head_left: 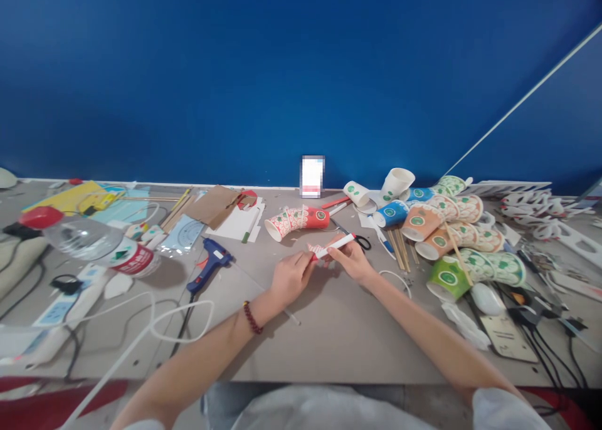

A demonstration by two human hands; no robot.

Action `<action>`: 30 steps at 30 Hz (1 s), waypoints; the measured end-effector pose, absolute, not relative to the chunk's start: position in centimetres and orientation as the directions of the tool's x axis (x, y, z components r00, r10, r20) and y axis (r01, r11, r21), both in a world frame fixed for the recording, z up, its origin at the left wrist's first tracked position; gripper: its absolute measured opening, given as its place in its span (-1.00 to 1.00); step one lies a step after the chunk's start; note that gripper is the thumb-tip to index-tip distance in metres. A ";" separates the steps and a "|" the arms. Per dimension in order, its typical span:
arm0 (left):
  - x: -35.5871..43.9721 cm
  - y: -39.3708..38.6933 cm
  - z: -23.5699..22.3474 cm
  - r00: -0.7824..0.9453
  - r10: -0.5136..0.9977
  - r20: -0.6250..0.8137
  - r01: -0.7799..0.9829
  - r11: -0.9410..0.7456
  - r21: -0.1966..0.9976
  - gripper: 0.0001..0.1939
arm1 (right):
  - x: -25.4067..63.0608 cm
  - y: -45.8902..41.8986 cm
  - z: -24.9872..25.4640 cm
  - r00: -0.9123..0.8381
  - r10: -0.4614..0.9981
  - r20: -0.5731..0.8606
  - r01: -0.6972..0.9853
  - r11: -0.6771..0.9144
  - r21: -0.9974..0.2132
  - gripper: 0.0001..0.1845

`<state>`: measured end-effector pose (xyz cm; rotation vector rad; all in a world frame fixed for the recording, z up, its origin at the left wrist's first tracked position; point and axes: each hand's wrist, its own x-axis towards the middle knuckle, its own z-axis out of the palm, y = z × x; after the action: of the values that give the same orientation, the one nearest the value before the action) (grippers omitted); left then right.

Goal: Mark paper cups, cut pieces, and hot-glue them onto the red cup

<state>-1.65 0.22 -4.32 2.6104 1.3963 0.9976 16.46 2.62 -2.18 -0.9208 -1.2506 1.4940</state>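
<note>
At the near side of a grey table [329, 355], two bare forearms [197, 364] reach inward. The left hand [292, 276], wearing a beaded bracelet [253, 318] at the wrist, has its fingers bent closely on the left end of a red-and-white marker pen [341, 242]. The right hand [352, 261] pinches the barrel farther right, fingertips parted only by its thickness. The pen slants above the middle of the table, probably gripped at two spots for steadiness. A scrap of red-patterned paper [316, 247] shows beside it; whether fingers grip that too, I cannot tell. To the left lies a blue hot-glue gun [210, 264], handle toward the near side, apparently for easy reach. To the right, nested paper cups [449, 278] lie sideways, perhaps to save room. Farther, a red-patterned cup stack [301, 219] lies before a blue wall [301, 73].
</note>
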 end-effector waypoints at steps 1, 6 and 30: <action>-1.6 0.2 -4.3 0.393 0.748 0.534 0.741 -0.602 0.298 -0.69 | 16.4 2.6 -2.2 -0.275 0.961 0.027 -0.195 -0.028 -0.980 -0.62; -1.7 0.2 -4.2 0.376 0.708 0.599 0.740 -0.618 0.266 -0.72 | 16.2 2.2 -2.2 -0.266 0.964 0.019 -0.233 -0.046 -0.971 -0.62; -0.4 -2.4 -0.9 0.826 0.474 0.305 0.299 -0.828 0.474 -0.63 | 18.4 1.0 6.0 -0.178 0.983 0.040 -0.280 -0.012 -0.960 -0.73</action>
<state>-0.41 -2.38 -0.88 2.5966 0.5767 0.5839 18.38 0.96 6.03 -0.8940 -1.1298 1.4512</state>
